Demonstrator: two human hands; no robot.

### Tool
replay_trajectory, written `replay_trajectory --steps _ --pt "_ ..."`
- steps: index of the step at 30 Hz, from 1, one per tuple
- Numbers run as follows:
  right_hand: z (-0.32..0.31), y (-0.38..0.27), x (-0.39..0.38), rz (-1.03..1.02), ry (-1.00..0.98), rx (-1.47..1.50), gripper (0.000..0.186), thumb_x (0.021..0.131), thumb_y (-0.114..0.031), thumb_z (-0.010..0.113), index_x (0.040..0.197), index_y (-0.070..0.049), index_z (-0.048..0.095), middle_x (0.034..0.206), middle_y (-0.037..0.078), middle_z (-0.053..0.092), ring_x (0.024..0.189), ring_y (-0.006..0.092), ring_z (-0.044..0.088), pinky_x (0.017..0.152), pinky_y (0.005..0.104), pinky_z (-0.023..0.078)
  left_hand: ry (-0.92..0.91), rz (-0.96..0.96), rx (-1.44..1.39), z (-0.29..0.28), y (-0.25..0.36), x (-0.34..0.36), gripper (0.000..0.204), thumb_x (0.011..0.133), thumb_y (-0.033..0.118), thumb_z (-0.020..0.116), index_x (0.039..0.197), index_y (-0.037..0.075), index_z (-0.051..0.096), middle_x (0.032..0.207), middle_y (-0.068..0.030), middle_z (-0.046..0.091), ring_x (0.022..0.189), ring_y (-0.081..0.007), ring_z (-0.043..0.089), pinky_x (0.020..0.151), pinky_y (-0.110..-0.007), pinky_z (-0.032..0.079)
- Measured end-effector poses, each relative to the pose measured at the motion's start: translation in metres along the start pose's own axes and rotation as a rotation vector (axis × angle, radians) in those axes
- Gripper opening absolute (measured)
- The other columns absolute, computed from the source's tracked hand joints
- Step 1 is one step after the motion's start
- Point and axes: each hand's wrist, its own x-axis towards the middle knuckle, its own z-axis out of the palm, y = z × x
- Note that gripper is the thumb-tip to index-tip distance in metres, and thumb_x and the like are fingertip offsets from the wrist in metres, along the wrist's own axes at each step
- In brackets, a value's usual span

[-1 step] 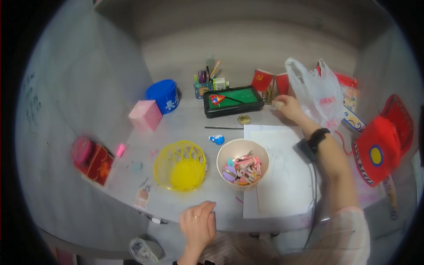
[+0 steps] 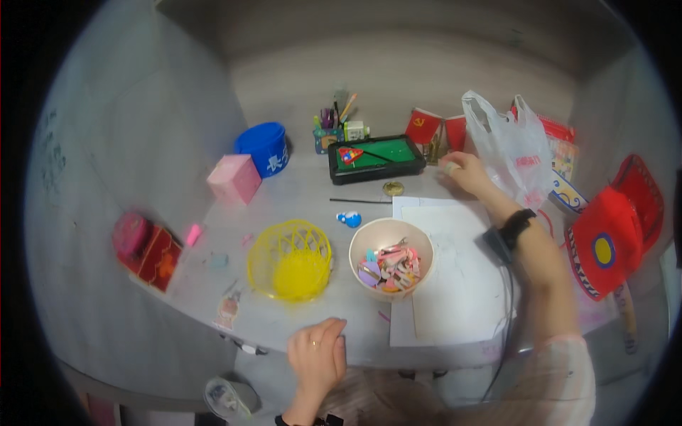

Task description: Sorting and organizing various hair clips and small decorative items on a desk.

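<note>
- Head view: the right hand (image 2: 467, 175) reaches across the tabletop (image 2: 284, 206) toward its far side, a dark band around the wrist.
- Its grip is together, fingertips clamped on a small pale object (image 2: 448, 167), too blurred and covered to identify further.
- That object is just beside the right end of a miniature pool table (image 2: 394, 150), in front of a pair of small red flags (image 2: 424, 128) and to the left of a white plastic bag (image 2: 524, 153).
- The left hand (image 2: 317, 353) is at the near edge, fingers folded together in a loose curl with a ring on one; whether the palm hides anything, one cannot tell.
- Beyond the left hand stand a yellow openwork basket (image 2: 295, 273) and, to its right, a cream bowl (image 2: 361, 243) holding a heap of pink, purple and other coloured hair clips (image 2: 401, 268).
- White sheets (image 2: 465, 273) lie flat to the right of the bowl, under the right forearm's side of the tabletop.
- Between bowl and pool table are a blue-and-white figurine (image 2: 350, 219), a thin black rod (image 2: 355, 200) and a round gold-coloured piece (image 2: 393, 189).
- At the far left, a pink box (image 2: 234, 179) sits in front of a blue tub (image 2: 260, 145).
</note>
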Motion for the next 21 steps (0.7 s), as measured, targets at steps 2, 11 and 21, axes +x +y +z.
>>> replay_trajectory --steps 2,11,21 --pt "-0.013 -0.033 -0.028 -0.001 -0.079 0.061 0.023 0.081 -0.018 0.060 0.099 -0.003 0.063 0.085 0.014 0.064 0.076 0.0202 0.059 0.071 0.0307 0.046 0.012 0.016 -0.017 -0.002 0.001 0.006 0.025 0.079 0.014 0.054 0.103 0.012 0.059 0.103 -0.0015 0.059 0.087 -0.0224 0.052 0.078 -0.038 0.037" --pt "-0.015 -0.174 -0.154 -0.428 -0.263 -0.097 0.029 0.081 -0.028 0.064 0.104 -0.011 0.063 0.075 0.010 0.063 0.065 0.0233 0.060 0.058 0.0318 0.047 0.084 -0.035 -0.094 -0.001 0.001 0.002 0.021 0.079 0.009 0.054 0.098 0.010 0.060 0.100 -0.0032 0.061 0.087 -0.0232 0.053 0.078 -0.035 0.036" --pt "-0.013 -0.178 -0.169 -0.510 -0.268 -0.185 0.023 0.076 -0.025 0.069 0.089 -0.007 0.065 0.074 0.012 0.063 0.065 0.0241 0.063 0.056 0.0316 0.048 0.124 -0.031 -0.064 0.004 0.001 -0.003 0.022 0.078 0.011 0.057 0.099 0.014 0.060 0.100 0.0004 0.061 0.088 -0.0207 0.053 0.079 -0.035 0.036"
